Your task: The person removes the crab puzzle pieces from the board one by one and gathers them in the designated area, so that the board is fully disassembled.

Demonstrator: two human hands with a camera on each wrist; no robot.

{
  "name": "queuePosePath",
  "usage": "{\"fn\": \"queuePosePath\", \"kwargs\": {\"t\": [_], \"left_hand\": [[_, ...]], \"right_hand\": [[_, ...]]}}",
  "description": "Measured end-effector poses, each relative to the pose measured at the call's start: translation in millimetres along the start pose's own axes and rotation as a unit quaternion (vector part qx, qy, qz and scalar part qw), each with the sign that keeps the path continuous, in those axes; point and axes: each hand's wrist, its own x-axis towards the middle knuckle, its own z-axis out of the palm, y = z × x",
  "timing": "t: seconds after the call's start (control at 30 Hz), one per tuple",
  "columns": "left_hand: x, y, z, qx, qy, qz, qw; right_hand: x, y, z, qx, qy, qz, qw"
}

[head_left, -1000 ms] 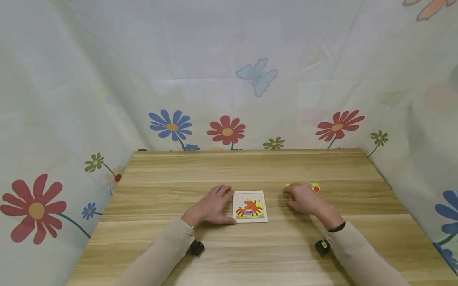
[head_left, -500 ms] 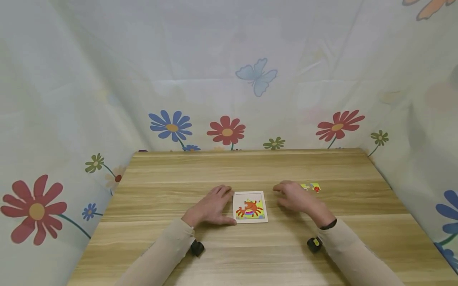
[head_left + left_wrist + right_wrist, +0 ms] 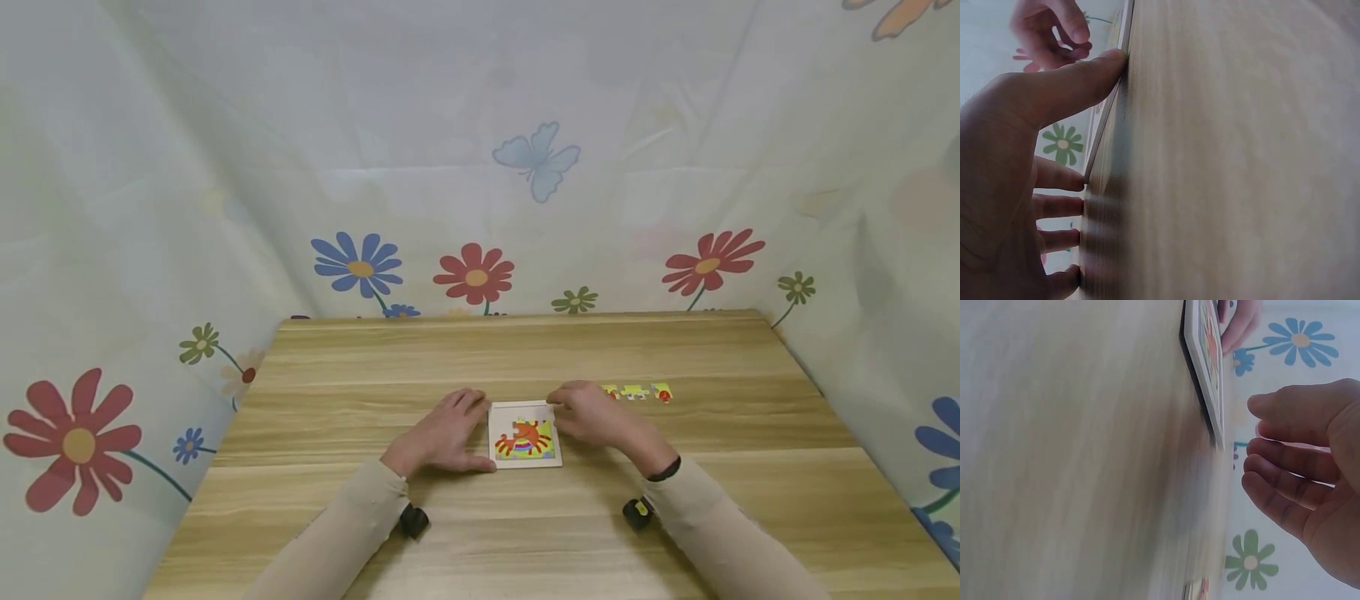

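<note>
A white square puzzle tray (image 3: pixel 524 465) lies on the table, with several pieces forming part of a red crab picture (image 3: pixel 527 442). Its upper part and left middle show bare white. My left hand (image 3: pixel 444 432) rests at the tray's left side, thumb touching the near-left edge, fingers spread straight along the side. My right hand (image 3: pixel 600 417) hovers by the tray's upper right corner. In the right wrist view its thumb and index finger (image 3: pixel 1266 406) come together in a pinch; the small puzzle piece between them is hidden by the fingers.
Three loose puzzle pieces (image 3: pixel 635 391) lie in a row beyond my right hand. The wooden table (image 3: pixel 480 358) ends at a flower-printed cloth (image 3: pixel 420 208) at the back and sides. A dark wrist camera (image 3: pixel 637 513) hangs under my right forearm.
My right hand has moved left from the row of loose pieces to the tray's right edge, uncovering three pieces. The left hand and tray have stayed put.
</note>
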Motion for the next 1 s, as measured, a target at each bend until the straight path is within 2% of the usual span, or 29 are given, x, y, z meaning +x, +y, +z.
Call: {"fn": "queuePosePath", "kwargs": {"t": [0.23, 0.57, 1.0], "left_hand": [[-0.3, 1.3, -1.9, -0.004, -0.010, -0.010, 0.9999], [0.3, 0.3, 0.0, -0.005, -0.006, -0.011, 0.9999], [0.1, -0.3, 0.8, -0.005, 0.000, -0.006, 1.0000]], "right_hand": [[6.9, -10.5, 4.5, -0.018, -0.014, -0.006, 0.9997], [15.1, -23.8, 5.2, 0.015, -0.056, 0.001, 0.9983], [23.9, -33.2, 11.7, 0.005, -0.065, -0.055, 0.9963]]}}
